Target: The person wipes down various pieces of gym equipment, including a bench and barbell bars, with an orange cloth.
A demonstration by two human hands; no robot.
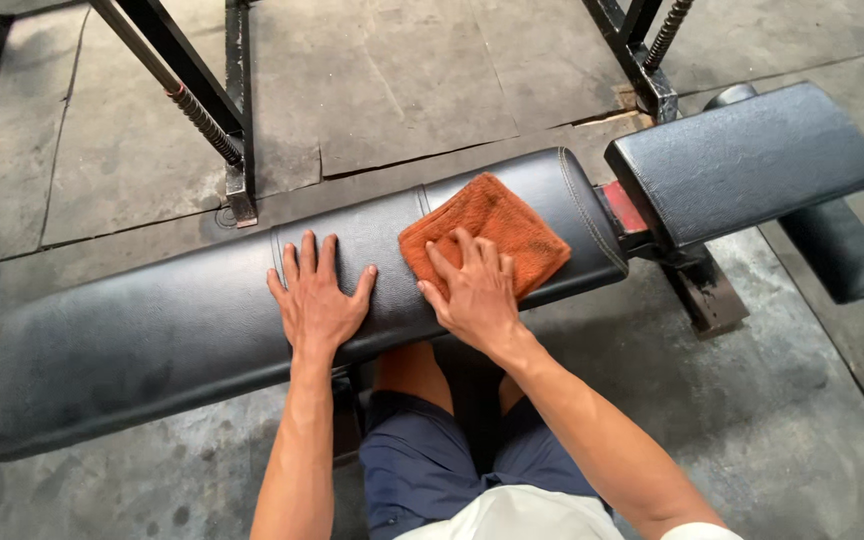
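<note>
From the head camera, looking down, a long black padded bench stretches across the picture from lower left to upper right, its leather-like cover dulled with a greyish film along the left half. The left hand lies flat on the pad near its middle, palm down, fingers spread and straight, gripping nothing. Just to its right, the right hand presses palm down on an orange cloth, its fingers spread open over the cloth's nearer lower corner; the hand rests on the fabric rather than closing around it. The cloth is a folded, roughly square terry piece, lying flat on the right end of the bench pad, turned like a diamond, with its far corner near the pad's upper edge and its right corner close to the stitched end seam. Beyond that end, a second black pad sits tilted at a higher level, joined by a red and dark metal bracket, and a black cylindrical roller pad shows behind it at the right. Black steel frame legs stand on the worn grey floor above the bench, with a knurled bar slanting down beside them. The person's knees in dark blue shorts show under the near edge.
</note>
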